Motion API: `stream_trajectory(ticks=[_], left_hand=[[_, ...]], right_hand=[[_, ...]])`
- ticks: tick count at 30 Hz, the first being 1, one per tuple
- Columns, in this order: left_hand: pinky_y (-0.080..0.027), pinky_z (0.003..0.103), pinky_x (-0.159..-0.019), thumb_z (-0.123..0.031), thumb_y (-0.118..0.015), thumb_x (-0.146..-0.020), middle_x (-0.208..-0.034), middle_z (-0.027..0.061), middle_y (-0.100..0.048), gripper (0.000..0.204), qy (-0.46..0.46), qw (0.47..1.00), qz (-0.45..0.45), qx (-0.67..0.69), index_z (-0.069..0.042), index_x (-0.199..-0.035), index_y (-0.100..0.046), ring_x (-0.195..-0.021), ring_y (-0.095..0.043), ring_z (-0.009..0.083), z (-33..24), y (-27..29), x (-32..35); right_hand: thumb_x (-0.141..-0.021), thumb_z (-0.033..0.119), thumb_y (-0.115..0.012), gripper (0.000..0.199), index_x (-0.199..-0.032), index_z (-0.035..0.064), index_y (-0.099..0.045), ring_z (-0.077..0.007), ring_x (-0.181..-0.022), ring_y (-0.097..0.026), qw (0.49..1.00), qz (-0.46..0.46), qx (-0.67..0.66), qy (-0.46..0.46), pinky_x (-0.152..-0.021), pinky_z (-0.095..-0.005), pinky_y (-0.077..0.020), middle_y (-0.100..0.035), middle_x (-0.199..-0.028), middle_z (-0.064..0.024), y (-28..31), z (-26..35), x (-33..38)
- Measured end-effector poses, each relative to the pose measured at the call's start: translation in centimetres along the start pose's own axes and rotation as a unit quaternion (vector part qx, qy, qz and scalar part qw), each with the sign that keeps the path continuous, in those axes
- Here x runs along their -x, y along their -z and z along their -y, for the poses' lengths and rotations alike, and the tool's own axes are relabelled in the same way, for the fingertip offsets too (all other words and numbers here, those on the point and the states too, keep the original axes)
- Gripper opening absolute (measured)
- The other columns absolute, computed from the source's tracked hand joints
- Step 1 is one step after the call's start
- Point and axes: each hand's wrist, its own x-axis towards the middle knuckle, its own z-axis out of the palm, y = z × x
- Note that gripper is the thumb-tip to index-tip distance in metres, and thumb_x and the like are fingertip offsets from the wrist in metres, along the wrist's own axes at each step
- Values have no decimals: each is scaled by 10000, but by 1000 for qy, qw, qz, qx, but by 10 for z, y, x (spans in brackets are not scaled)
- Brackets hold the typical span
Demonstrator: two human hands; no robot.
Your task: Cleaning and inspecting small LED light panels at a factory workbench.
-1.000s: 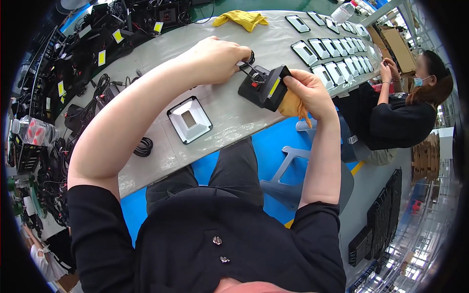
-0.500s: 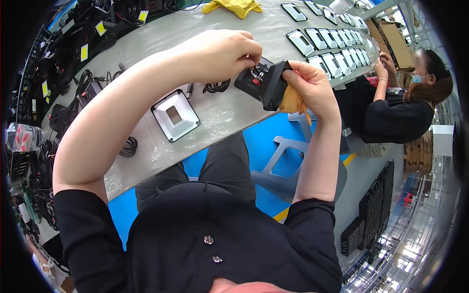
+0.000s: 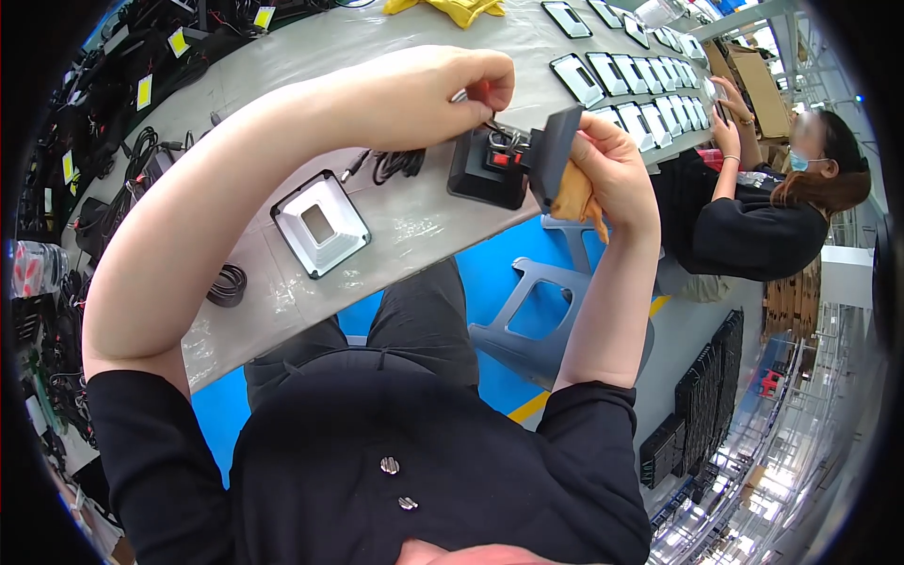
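Observation:
My right hand [image 3: 610,162] grips a black lamp housing [image 3: 554,158] by its raised panel, with a bunched orange cloth [image 3: 575,200] against the palm. The lower black box [image 3: 485,179] of the housing hangs over the table's front edge and bears red switches [image 3: 501,160] and a few loose wires [image 3: 508,141]. Just above those wires is my left hand [image 3: 476,89], its fingers curled in a pinch. A small silvery bit shows between them; what it is stays unclear. Left of the housing, a white-and-black lamp frame [image 3: 321,224] with a square opening lies on the table.
Black cables [image 3: 395,165] and a coil [image 3: 227,284] lie on the grey table [image 3: 282,311]. Rows of lamp frames [image 3: 642,79] stretch along the far right. A yellow cloth [image 3: 452,9] is at the back. On the right a co-worker [image 3: 767,207] sits; a grey stool [image 3: 527,320] stands below.
The housing has tilted, so its panel stands more upright and its wires and switches show more. My left hand has lifted slightly off it. The co-worker's hands have risen.

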Motion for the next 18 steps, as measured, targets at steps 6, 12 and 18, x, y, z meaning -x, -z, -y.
stream_trajectory(ticks=[6,12,18], left_hand=[[-490,361,-826,-51,-564,-845,-1025,119,-612,223,-50,986,-20,-159,-71,-1066,-583,-962,-604,279,13,-11,3],[-486,366,-851,-3,-529,-885,-1022,111,-589,195,-39,991,-43,-124,-71,-1049,-612,-988,-598,285,13,-24,0],[-480,373,-843,21,-559,-840,-1000,93,-589,166,-84,982,-84,-149,-66,-956,-639,-956,-592,283,19,-26,-8]], right_hand=[[-935,149,-605,221,-1090,-6,-634,-112,-817,-656,999,5,9,-37,-725,-234,-543,-683,-933,-74,6,-10,-7],[-931,173,-616,248,-1102,-6,-633,-78,-831,-629,998,12,24,-55,-747,-228,-519,-683,-930,-40,12,-13,-13],[-931,157,-611,237,-1099,-8,-634,-75,-833,-623,997,18,55,-54,-753,-232,-521,-677,-933,-38,13,-12,-16]])
